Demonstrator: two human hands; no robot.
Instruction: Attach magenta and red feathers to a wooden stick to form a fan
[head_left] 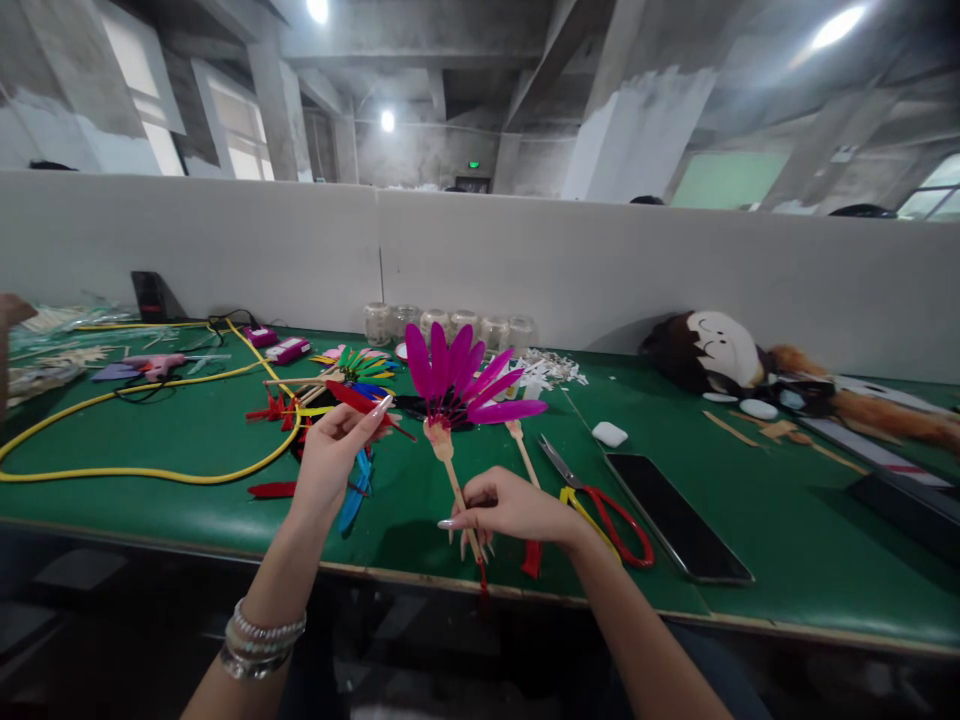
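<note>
A red feather [355, 398] is pinched between the thumb and fingers of my left hand [337, 445], its quill pointing right. My right hand [510, 508] is closed round the wooden handle of a feather fan [469, 380], held upright above the table's front edge. Magenta feathers spread from the top of its pale wooden head, and a red tassel hangs from the lower end. Behind my right hand lies a second wooden stick [523, 450] with a red tassel. Blue feathers [354, 495] and another red feather [271, 490] rest beside my left hand.
Red-handled scissors [615, 520], a black phone [679, 515] and a white case [610, 434] lie right on the green table [787, 560]. Glass jars [450, 325] line the partition. Left are a yellow cable [150, 476], a pink glue gun [159, 366] and multicoloured feathers [360, 370]; a plush toy [709, 352] lies right.
</note>
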